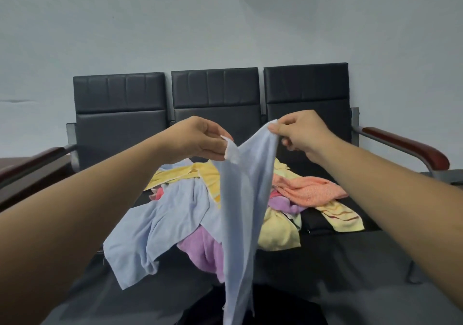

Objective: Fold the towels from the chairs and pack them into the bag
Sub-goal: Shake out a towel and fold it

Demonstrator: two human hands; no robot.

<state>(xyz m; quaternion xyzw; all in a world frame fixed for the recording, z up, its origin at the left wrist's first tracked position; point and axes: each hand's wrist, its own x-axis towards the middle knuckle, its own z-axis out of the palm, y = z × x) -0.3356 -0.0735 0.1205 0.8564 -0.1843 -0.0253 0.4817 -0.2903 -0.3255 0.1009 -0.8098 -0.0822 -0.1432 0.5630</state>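
Head view: the upper half of the frame is filled by a pale, smooth wall (100, 24). Below it, three black padded chairs (215, 91) with stitched rectangular backs are joined in one row. The row is bounded at the left and right edges by two reddish-brown armrests (406, 146). A loose towel pile (278, 232) is heaped on the centre seat, with bare dark surface left open at lower left and lower right. One crumpled light blue towel (155, 224), one orange towel (308, 189) and one striped yellow towel (340, 217) can be counted. The further yellow and purple folds cannot be counted. A second light blue towel, the held towel (240, 212), is hung lengthwise at centre frame above the pile, soft and narrow. Its two top corners are pinched between thumb and fingers by the left hand (200, 139) and the right hand (300, 134), which are set close together.
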